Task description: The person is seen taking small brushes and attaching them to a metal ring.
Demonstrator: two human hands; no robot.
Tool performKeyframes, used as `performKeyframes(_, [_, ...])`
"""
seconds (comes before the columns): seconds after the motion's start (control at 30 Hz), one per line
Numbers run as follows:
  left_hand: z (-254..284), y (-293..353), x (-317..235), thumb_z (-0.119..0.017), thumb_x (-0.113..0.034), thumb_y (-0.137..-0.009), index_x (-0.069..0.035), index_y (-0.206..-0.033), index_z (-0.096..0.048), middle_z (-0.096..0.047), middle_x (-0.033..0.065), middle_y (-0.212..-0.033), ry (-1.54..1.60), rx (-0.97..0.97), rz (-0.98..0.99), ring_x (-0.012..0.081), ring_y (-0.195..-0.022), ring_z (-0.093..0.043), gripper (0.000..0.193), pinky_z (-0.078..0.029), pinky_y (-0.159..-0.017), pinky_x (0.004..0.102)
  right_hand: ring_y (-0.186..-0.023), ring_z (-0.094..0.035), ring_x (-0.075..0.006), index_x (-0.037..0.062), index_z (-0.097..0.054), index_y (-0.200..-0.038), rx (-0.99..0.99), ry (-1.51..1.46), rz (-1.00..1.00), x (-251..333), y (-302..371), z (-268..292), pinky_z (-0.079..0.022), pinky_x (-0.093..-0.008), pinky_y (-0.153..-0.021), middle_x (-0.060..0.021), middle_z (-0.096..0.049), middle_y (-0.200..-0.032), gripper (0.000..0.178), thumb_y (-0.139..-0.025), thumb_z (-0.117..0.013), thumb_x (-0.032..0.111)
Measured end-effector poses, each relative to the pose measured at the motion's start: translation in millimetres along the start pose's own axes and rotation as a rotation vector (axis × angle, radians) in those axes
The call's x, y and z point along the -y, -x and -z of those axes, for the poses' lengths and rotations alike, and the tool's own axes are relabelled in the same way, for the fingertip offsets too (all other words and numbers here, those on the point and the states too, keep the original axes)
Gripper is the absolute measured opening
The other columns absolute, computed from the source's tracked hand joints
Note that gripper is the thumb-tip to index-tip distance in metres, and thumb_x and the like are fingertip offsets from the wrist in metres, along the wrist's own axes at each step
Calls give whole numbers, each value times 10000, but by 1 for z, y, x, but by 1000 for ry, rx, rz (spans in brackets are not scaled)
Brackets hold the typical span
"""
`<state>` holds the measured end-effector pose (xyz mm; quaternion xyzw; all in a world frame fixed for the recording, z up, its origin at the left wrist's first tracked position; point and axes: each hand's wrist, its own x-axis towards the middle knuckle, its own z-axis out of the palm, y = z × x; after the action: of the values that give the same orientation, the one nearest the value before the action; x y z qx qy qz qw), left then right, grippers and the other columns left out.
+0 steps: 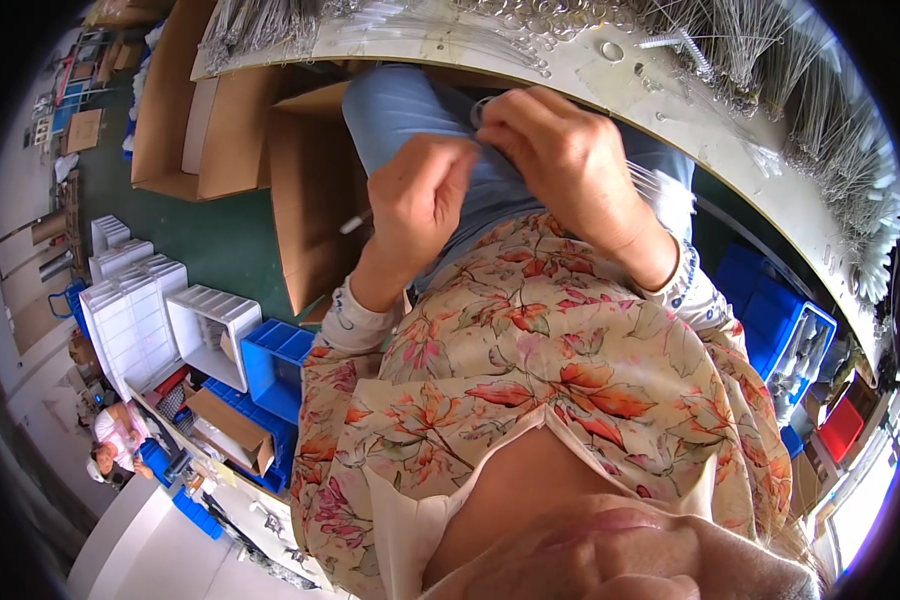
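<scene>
My left hand [417, 195] is closed in a fist-like pinch above my lap. A thin piece with a white tip [352, 224] sticks out from its outer side; most of it is hidden. Close by on the right, my right hand [570, 160] is closed too, thumb and fingers pinched. At its fingertips shows a small metal ring [479, 112]. From under its palm juts a bunch of thin wire brushes [660, 190], wire stems with white bristle ends. What runs between the two hands is too small and blurred to make out.
A white worktable [450, 45] curves past my knees, bearing metal rings [610, 50] and heaps of wire brushes [740, 50]. Cardboard boxes [310, 200] stand on the left, with white crates [215, 330] and blue crates [275, 365] behind. Another blue crate [795, 340] is at right. A person [118, 440] works far left.
</scene>
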<state>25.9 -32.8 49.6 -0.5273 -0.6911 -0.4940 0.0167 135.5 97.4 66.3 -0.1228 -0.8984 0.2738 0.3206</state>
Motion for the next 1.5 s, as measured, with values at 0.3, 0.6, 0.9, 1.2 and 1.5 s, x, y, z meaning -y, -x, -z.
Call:
performKeyframes(0.3, [-76,-92,75,-693,-112,-742,-69,-860,-634,-620,51,-884,-91,344,-639,227,-810,-588,139,-475,-691,343,-730,-502,-70,26,-565,-1016,203,-846,-608,-32,33,71,-412,-209,-638,2,-556,-800,144,-945,-475,114])
performKeyframes(0.6, [-26,-60,13,-573,-162,-898,-5,-1019,-624,-590,48,-804,668,504,297,103,-697,-579,205,-470,-615,238,-777,-606,-129,27,-443,-1043,245,-780,-426,-31,22,38,-476,-255,-700,-86,-649,-825,192,-879,-544,22])
performKeyframes(0.9, [29,-21,24,-573,-81,-888,19,-991,-611,-584,38,-776,510,320,325,73,-619,-551,148,-448,-541,195,-786,-633,-139,22,-450,-1024,462,-838,-251,-3,-22,0,-498,-259,-715,-87,-664,-870,219,-853,-587,18])
performKeyframes(1.2, [27,-1,27,-514,-99,-904,-18,-901,-614,-584,87,-1060,1528,-304,639,159,-988,-523,128,-403,-880,302,-813,-637,-134,27,-616,-869,149,-930,-315,23,-24,-65,-508,-251,-727,-34,-640,-902,170,-745,-729,57])
performKeyframes(1.5, [38,0,33,-437,-180,-945,-4,-987,-585,-588,107,-1029,1193,-310,302,180,-995,-538,234,-408,-896,330,-838,-580,-134,-26,-601,-876,130,-397,-5,55,-59,-37,-457,-251,-715,-35,-575,-780,158,-801,-683,87])
